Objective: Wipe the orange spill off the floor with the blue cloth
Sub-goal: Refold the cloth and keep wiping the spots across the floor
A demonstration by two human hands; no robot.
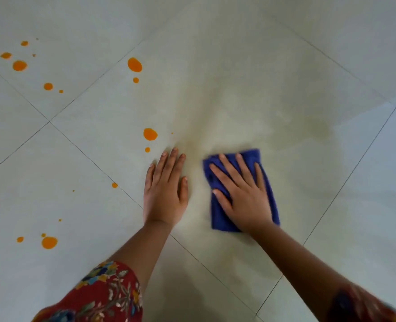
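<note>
Right hand [243,194] flat on the blue cloth [262,163] — fingers spread and straight, palm pressing it to the floor [331,205], the grip not curled round anything. The cloth is folded into a rough rectangle and sits just past centre toward four o'clock, its far edge peeking out beyond the fingertips. Left hand [165,194] lies beside it at the nine o'clock side, apart from the cloth, palm down on bare tile, fingers straight and close together, holding nothing. A pale yellowish smear [227,108] spreads across the tiles from the hands up toward twelve o'clock. The orange spill [150,134] is in drops — one fat blob at eleven o'clock just off the left fingertips, a larger one higher up, a scatter out at ten o'clock, more down at eight o'clock. A red floral sleeve [104,296] shows at seven o'clock on the left arm.
</note>
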